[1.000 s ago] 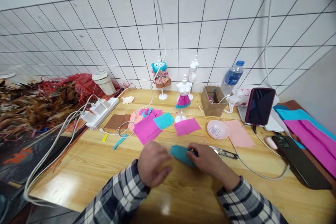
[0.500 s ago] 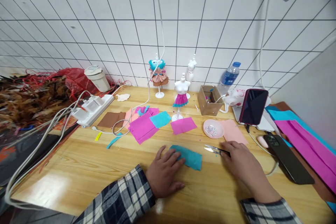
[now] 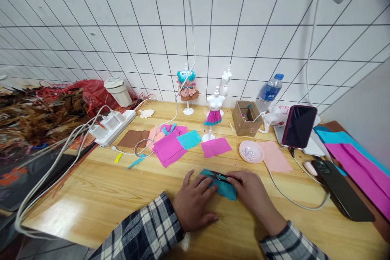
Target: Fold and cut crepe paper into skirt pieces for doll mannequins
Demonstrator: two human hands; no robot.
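A teal rectangle of crepe-like paper or fabric [image 3: 227, 190] lies flat on the wooden table in front of me. My left hand [image 3: 195, 201] rests on its left end, fingers spread and pressing down. Over the same piece, my right hand [image 3: 251, 189] grips a pair of black-handled thread snips [image 3: 219, 176], whose blades point left towards my left fingertips. Just beyond lies a magenta rectangle [image 3: 216, 147], at the foot of a small white mannequin [image 3: 215, 103] in a magenta and teal skirt.
A pink dish of beads [image 3: 251, 151] stands right of centre, beside a peach sheet [image 3: 276, 157]. A cardboard box [image 3: 246, 124], a water bottle [image 3: 271, 90] and phones [image 3: 339, 193] are farther right. A white cable [image 3: 176, 107] crosses the left pieces near a power strip [image 3: 117, 126].
My right hand has brought the snips leftward from beside the dish onto the teal piece. My left hand stays on that piece. The view has shifted slightly.
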